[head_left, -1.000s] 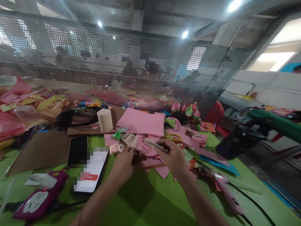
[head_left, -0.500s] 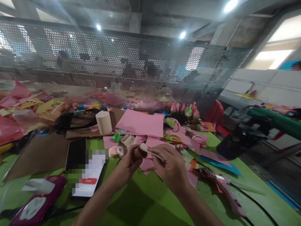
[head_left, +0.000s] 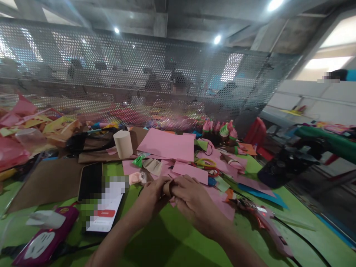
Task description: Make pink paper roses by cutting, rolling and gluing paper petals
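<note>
A small rolled piece of brown paper (head_left: 167,188) is held between my two hands above the green table. My left hand (head_left: 152,197) is closed around its left side. The fingers of my right hand (head_left: 192,202) are bent and pressed against its right side. Most of the roll is hidden by the fingers, so its full shape does not show. Just beyond the hands lie pink paper sheets (head_left: 191,172), yellow-and-red-handled scissors (head_left: 207,163) and a crumpled clear wrapping (head_left: 143,178) with something pale pink.
A pink glue gun (head_left: 274,230) with its cable lies at the right. To the left are two phones, one a dark phone (head_left: 90,183), and a purple power strip (head_left: 47,237). Behind stand a cream paper roll (head_left: 122,144), paper ice-cream cones (head_left: 224,131) and a perforated metal screen (head_left: 139,74).
My hands have come closer together, the right moving left onto the brown roll. The pale piece seen at the roll and in my right fingers is now out of sight.
</note>
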A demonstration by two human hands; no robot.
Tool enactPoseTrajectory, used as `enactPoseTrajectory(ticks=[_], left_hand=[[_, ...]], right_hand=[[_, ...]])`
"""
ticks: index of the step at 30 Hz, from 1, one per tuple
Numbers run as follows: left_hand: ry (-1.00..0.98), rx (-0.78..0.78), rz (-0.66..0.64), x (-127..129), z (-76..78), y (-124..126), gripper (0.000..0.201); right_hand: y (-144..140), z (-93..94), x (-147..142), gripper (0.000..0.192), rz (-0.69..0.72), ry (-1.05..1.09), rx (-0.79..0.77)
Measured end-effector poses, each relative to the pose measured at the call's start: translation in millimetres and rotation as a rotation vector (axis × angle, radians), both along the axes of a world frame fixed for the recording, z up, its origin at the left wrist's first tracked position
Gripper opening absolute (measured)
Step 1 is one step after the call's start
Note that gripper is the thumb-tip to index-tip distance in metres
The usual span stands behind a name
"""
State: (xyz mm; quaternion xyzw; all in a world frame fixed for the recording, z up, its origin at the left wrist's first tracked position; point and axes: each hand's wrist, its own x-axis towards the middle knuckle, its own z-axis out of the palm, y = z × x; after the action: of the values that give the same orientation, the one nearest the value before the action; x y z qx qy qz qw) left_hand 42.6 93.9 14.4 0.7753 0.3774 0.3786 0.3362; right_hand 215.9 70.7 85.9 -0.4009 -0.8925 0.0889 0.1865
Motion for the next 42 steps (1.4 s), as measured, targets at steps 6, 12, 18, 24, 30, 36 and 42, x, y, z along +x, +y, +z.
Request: enactPoseTrajectory(ticks=[6, 12, 18, 24, 30, 36, 42], left_hand=[[-0.146, -0.155, -0.077, 4, 1.0, -3, 0.017], [-0.224, -0.21, -0.072, 5, -0.5, -2, 0.022], [-0.113, -0.169, -0.064, 6, 0.8, -1, 0.019], [-0.096, -0.143, -0.037, 8, 5.7, -3, 0.018], [-0.103, -0.16, -0.035, 8, 2.8, -4, 0.019], [-0.163, -0.191, -0.056, 6, 0.5, -1, 0.015], [-0.189, -0.203, -0.053, 6, 1.5, -1, 0.013]], right_hand=[[-3, 2.0, -1, 0.015, -0.029, -0.035, 0.021], [6, -4.3, 6, 0.03, -0.057, 0.313, -0.002], [6, -4.7, 11, 0.013, -0.086, 0.292, 0.222], [1, -3.2, 9, 0.023, -0.168, 0.091, 0.44], [0, -8.2, 3, 0.029, -0.072, 0.108, 0.41], [-1, -11.2, -2, 0.024, 0.023, 0.354, 0.243], [2, -14.1, -2, 0.025, -0.082, 0.506, 0.203]])
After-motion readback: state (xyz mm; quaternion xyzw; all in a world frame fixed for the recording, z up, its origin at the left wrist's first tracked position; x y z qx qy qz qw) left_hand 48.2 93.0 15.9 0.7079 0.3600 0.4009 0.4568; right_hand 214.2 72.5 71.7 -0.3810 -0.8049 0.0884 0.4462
